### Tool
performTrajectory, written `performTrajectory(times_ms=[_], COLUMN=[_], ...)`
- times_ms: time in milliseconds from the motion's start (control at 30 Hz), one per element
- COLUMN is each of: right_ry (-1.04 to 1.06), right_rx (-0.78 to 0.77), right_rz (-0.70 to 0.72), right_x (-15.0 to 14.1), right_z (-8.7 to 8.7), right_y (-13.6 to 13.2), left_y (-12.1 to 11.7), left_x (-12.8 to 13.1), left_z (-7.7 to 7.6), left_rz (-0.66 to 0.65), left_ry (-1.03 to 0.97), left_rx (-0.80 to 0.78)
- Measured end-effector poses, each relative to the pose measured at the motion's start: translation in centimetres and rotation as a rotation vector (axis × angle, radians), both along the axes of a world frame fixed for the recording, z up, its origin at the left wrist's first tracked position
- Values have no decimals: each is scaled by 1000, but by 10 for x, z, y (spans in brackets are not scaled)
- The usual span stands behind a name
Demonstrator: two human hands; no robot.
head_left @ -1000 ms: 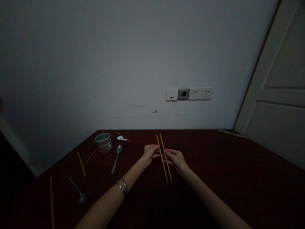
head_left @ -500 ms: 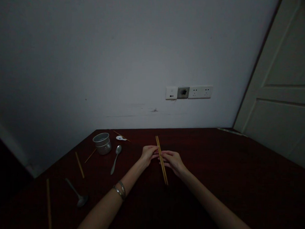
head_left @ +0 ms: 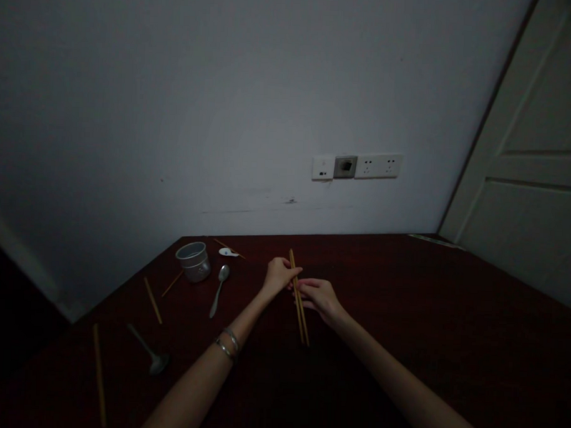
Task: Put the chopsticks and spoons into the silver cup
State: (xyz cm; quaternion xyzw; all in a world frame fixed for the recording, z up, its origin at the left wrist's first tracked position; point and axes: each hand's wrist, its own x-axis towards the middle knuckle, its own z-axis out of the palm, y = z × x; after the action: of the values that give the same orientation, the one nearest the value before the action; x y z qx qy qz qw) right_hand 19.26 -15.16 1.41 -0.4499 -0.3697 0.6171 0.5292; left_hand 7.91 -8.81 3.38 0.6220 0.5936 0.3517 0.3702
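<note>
A pair of light wooden chopsticks (head_left: pixel 300 311) is held over the dark red table, slanting from far left to near right. My left hand (head_left: pixel 279 275) grips them near their far end, the thumb laid across them. From the other side, my right hand (head_left: pixel 320 297) pinches the same pair a little nearer to me. At the near end the two sticks stand slightly apart. Left of my hands lies a metal spoon (head_left: pixel 220 291), bowl pointing away.
On the left stand a metal pot (head_left: pixel 193 261) and a white spoon (head_left: pixel 228 252) with a thin stick across its handle. Nearer are a metal ladle (head_left: pixel 149 353) and loose chopsticks (head_left: pixel 99 376), (head_left: pixel 152 300). A wall with sockets (head_left: pixel 374 166) closes the table's far side.
My left thumb has come over the top of the chopsticks. Their near ends have swung slightly left and spread apart a little. The view has shifted slightly.
</note>
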Motion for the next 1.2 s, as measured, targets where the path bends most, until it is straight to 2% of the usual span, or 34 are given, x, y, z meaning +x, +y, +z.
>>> performTrajectory(times_ms=[233,333,467,600,733,933,1200], right_ry=[32,34,31,32,16,64,86], right_rx=[-1,11,7,7,7,22,20], right_rz=[-5,-10,-94,-154,-153,-129,-88], right_x=[-10,-7,11,27,32,33,36], right_z=[-6,-6,-6,-8,-12,-14,-11], right_y=[-3,-2,4,8,8,7,3], left_y=[-1,2,1,-3,-6,-12,-12], left_x=[-7,-15,-28,-33,-32,-31,-34], left_z=[1,4,6,1,-3,-7,-8], left_rz=[24,3,-44,-53,-31,-33,-36], left_ry=[297,366,458,604,712,799,764], left_rx=[168,120,17,14,63,158,139])
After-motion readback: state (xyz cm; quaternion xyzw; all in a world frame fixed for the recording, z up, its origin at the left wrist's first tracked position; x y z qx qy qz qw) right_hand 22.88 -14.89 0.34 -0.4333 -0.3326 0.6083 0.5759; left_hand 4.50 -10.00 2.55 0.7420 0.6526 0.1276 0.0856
